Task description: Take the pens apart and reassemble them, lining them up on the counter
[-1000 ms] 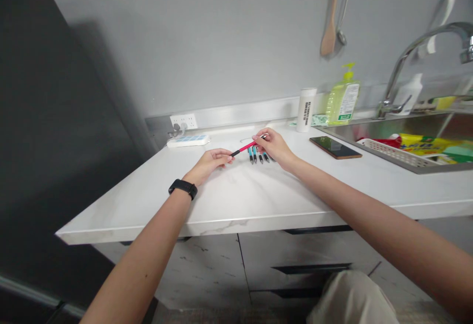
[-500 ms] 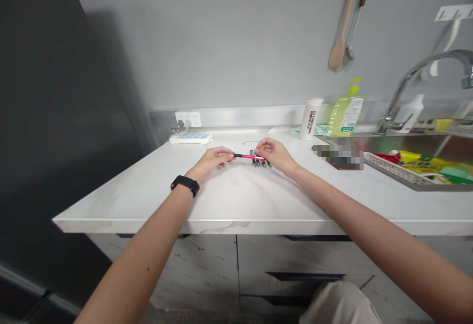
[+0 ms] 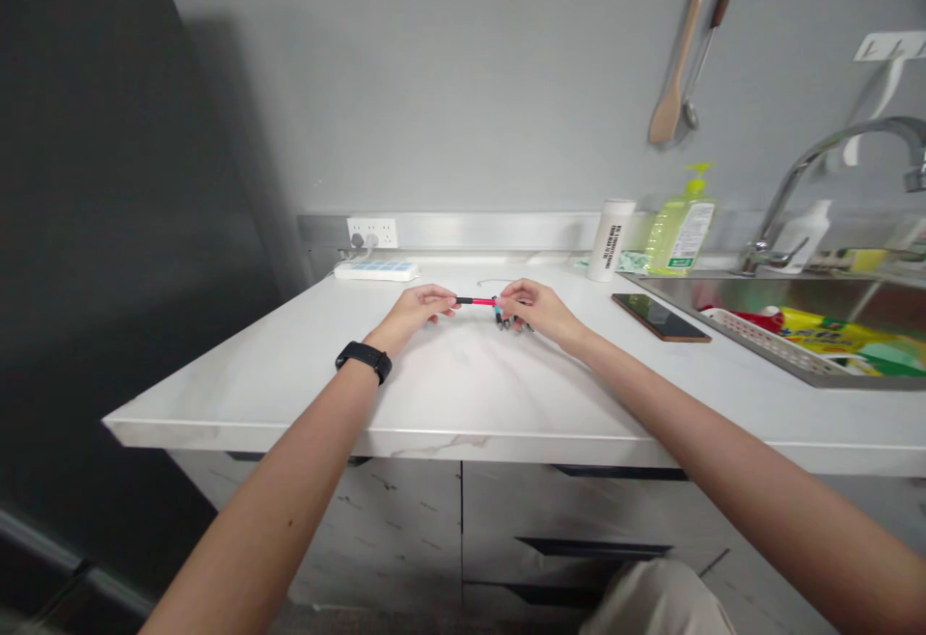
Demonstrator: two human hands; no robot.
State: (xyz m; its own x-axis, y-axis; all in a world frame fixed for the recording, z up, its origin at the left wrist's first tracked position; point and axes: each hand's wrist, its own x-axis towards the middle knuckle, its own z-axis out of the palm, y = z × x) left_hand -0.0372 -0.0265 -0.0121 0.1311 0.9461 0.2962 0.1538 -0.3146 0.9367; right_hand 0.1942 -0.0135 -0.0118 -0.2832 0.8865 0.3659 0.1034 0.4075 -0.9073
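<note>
A slim pen [image 3: 482, 301], red with a black end, is held level between my two hands just above the white counter. My left hand [image 3: 422, 309] pinches its black end between thumb and fingers. My right hand [image 3: 539, 309] grips the red part, and its fingers cover the pen's other end. Several more pens [image 3: 501, 318] with dark tips lie on the counter behind and under my right hand, partly hidden by it; a bit of teal shows on one.
A power strip [image 3: 377, 271] sits at the back left. To the right are a white cylindrical container [image 3: 612, 241], a green soap bottle [image 3: 680, 230], a phone [image 3: 661, 317] and the sink [image 3: 817, 382] with a faucet [image 3: 796, 172]. The counter's front edge [image 3: 463, 445] runs below my forearms.
My right hand's fingers have slid left along the pen, so less of its red part shows. My left hand stays on the black end. The camera view has shifted slightly.
</note>
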